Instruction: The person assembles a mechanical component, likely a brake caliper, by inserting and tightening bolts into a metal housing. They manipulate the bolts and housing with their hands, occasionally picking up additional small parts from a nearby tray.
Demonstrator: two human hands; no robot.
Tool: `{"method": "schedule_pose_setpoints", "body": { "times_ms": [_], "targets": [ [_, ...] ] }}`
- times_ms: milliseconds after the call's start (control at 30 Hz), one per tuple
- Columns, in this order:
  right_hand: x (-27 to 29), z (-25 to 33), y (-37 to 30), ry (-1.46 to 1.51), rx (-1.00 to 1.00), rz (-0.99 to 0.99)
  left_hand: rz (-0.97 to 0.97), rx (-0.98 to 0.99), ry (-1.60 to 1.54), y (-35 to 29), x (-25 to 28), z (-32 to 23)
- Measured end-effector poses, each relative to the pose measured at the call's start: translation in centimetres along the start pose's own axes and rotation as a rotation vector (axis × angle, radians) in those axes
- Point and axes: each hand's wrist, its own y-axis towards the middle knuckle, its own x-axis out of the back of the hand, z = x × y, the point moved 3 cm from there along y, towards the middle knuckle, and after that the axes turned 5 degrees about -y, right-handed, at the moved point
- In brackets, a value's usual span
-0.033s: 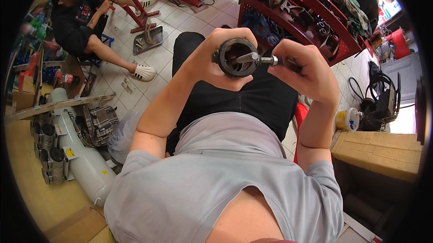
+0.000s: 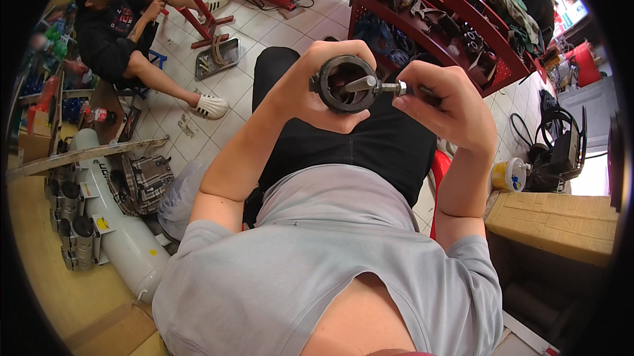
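Observation:
Above my lap, my left hand [image 2: 302,95] is wrapped round a dark, hollow metal part with a thick round rim [image 2: 323,89]. Its round opening faces up toward me. A grey metal pin or lever [image 2: 362,84] lies across that opening. From the rim's right side sticks out a threaded bolt [image 2: 395,88] with a nut on it. My right hand [image 2: 459,108] is closed at the bolt's outer end, thumb and fingers pinched together. A dark piece shows between those fingers, too covered to name.
Ahead to the right stands a red tool cart [image 2: 485,85] full of tools and parts. A tray [image 2: 224,65] sits on the tiled floor near a seated person [image 2: 109,45]. Left lies a white cylinder [image 2: 125,237]; right are a cardboard box [image 2: 551,220] and a bucket [image 2: 508,176].

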Motion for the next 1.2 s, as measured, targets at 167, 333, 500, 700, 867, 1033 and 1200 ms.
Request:
{"method": "schedule_pose_setpoints", "body": {
  "times_ms": [167, 333, 500, 700, 867, 1033, 1200],
  "targets": [
    [0.5, 1.1, 0.2, 0.055, -0.013, -0.033, 0.001, 0.005, 0.01, -0.1, 0.0, -0.1],
    [0.1, 0.0, 0.1, 0.035, -0.022, -0.024, 0.018, 0.03, 0.037, 0.1, 0.0, -0.2],
    [0.7, 0.9, 0.3, 0.017, -0.059, 0.022, 0.029, 0.071, -0.025, -0.1, -0.1, 0.0],
    [0.0, -0.2, 0.2, 0.05, -0.024, -0.045, 0.039, 0.057, -0.03, 0.0, -0.2, 0.1],
    [0.7, 1.0, 0.3, -0.001, -0.054, 0.022, 0.031, 0.058, -0.02, -0.1, -0.1, 0.0],
    [0.1, 0.0, 0.0, 0.034, -0.043, -0.01, 0.015, 0.056, 0.002, 0.0, -0.1, -0.1],
    [0.6, 1.1, 0.4, 0.035, -0.052, 0.003, 0.001, 0.044, 0.004, -0.1, -0.1, 0.0]
  ]
}}
